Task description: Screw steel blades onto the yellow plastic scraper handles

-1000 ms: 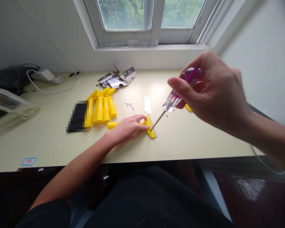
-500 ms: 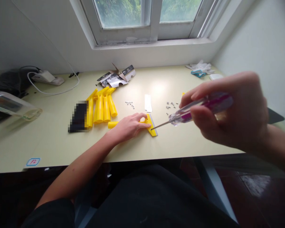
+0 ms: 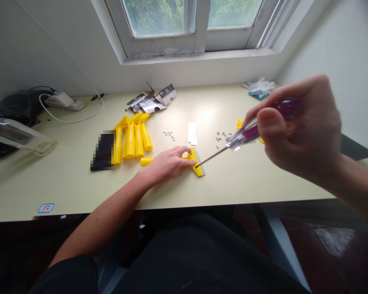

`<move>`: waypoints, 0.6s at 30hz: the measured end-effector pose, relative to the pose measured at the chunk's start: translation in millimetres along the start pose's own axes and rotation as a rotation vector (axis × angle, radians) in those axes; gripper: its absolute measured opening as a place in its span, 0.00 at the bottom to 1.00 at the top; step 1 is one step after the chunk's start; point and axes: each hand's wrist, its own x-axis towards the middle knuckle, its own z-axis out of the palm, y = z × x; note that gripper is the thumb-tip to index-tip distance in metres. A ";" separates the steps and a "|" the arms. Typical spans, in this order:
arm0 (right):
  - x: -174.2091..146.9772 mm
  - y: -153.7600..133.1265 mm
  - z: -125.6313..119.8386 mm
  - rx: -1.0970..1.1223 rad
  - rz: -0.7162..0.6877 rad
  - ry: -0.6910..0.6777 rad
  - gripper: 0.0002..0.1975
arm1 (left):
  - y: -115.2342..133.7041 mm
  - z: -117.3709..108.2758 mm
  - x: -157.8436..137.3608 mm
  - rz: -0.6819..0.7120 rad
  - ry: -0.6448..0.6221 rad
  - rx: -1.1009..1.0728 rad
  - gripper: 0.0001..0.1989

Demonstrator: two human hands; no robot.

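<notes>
My left hand (image 3: 171, 164) is closed around a yellow scraper (image 3: 198, 170) and holds it on the table; a grey blade edge runs along the right side of its head. In my right hand (image 3: 303, 130) is a screwdriver (image 3: 243, 134) with a clear and purple handle. Its tip touches the scraper's head near a screw hole. Beyond the scraper lie flat white blades (image 3: 192, 133). Small nuts (image 3: 169, 134) are scattered to their left, and several small screws (image 3: 222, 135) to their right.
Several yellow scraper handles (image 3: 137, 136) lie at the left beside a pixelated black object (image 3: 103, 151). Torn packaging (image 3: 151, 100) is behind them. A clear bottle (image 3: 21, 136) and a power strip (image 3: 75, 105) stand far left. White gloves (image 3: 259, 84) lie at the back right.
My right hand and the screwdriver handle have risen and shifted right, making the shaft steeper, while its tip stays on the scraper. My left hand keeps its hold.
</notes>
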 end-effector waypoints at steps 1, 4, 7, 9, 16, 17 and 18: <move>0.5 -1.5 -1.1 -0.036 0.005 -0.022 0.08 | 0.1 -0.1 0.0 0.000 -0.001 0.001 0.17; 3.6 -6.3 -5.9 -0.179 -0.010 -0.057 0.09 | 0.3 -0.1 0.0 -0.004 -0.002 0.000 0.18; 14.4 -9.1 -14.0 -0.283 -0.105 -0.133 0.13 | 0.2 0.3 -0.2 -0.008 0.001 -0.008 0.18; 27.3 -10.0 -20.6 -0.297 -0.235 -0.276 0.16 | -0.3 0.5 -0.4 -0.008 0.003 -0.021 0.18; 73.6 -10.0 -21.6 -0.196 -0.421 -0.659 0.13 | -2.0 0.0 -0.9 -0.016 0.051 -0.021 0.19; 77.8 -8.6 -18.6 -0.281 -0.405 -0.639 0.15 | -2.2 -0.1 -0.9 -0.012 0.059 -0.023 0.18; 81.6 -6.9 -15.8 -0.363 -0.383 -0.618 0.19 | -2.5 0.0 -1.0 -0.007 0.068 -0.027 0.18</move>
